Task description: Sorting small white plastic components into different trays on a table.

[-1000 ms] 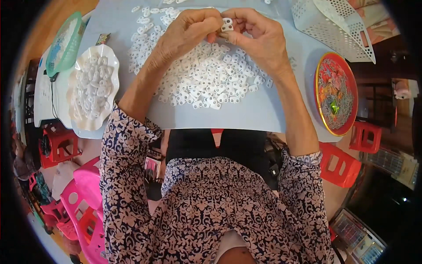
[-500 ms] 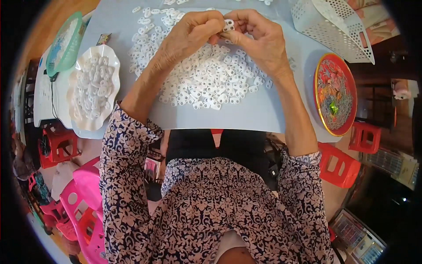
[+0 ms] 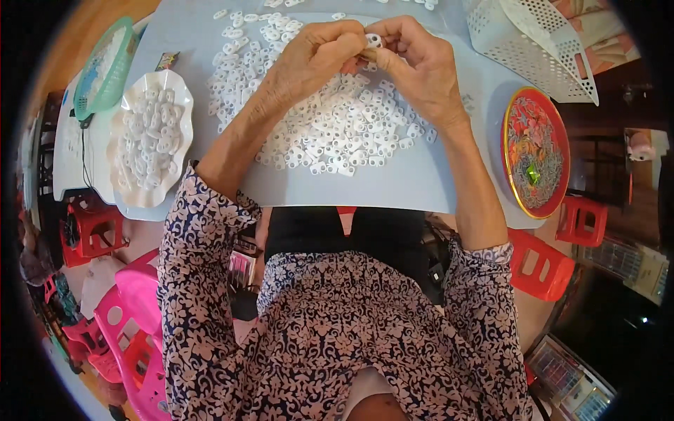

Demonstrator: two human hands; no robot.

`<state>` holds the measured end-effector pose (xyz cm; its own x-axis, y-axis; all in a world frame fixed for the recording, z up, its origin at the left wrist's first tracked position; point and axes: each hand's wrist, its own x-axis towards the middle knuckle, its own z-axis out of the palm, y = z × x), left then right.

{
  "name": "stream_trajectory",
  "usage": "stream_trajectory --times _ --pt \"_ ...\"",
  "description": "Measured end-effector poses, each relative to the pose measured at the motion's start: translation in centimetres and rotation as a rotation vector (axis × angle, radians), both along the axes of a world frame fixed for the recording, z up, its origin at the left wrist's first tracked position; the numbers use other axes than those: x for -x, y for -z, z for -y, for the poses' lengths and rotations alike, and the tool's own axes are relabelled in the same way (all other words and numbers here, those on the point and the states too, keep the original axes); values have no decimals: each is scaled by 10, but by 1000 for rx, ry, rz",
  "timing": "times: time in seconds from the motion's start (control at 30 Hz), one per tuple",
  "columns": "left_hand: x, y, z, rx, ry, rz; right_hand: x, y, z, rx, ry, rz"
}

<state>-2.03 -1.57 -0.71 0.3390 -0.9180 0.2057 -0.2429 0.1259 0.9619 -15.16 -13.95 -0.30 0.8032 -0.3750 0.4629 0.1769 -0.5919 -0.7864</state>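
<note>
The right hand (image 3: 425, 74) has its thumb and forefinger pinched shut on a small white piece (image 3: 374, 40) with holes, held above the far middle of the table (image 3: 337, 191). The left hand (image 3: 316, 59) is curled nearly closed, its fingertips meeting the right hand's at that piece; they are partly hidden, so I cannot tell what they grip.

Under the hands spreads a heap of similar pieces (image 3: 344, 133), and the left forearm blocks part of it from sight. At the left edge stands a wavy white dish (image 3: 184, 133) full of white pieces, with a small packet (image 3: 167, 60) just beyond it and a green basket (image 3: 116, 90) farther left. On the right, a red tray (image 3: 562, 147) holds grey bits (image 3: 549, 172) and a bright green thing (image 3: 532, 173); beyond it is a white holed basket (image 3: 516, 49). A red stool (image 3: 558, 274) sits nearby, lower right.
</note>
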Motion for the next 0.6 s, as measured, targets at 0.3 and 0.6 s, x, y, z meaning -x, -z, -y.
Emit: stream_trajectory --times 0.3,0.6 --pt "0 -3 -1 -28 16 11 1 -3 -1 -24 -1 -29" --pt "5 -8 0 96 -89 81 0 -11 -9 -319 -28 16"
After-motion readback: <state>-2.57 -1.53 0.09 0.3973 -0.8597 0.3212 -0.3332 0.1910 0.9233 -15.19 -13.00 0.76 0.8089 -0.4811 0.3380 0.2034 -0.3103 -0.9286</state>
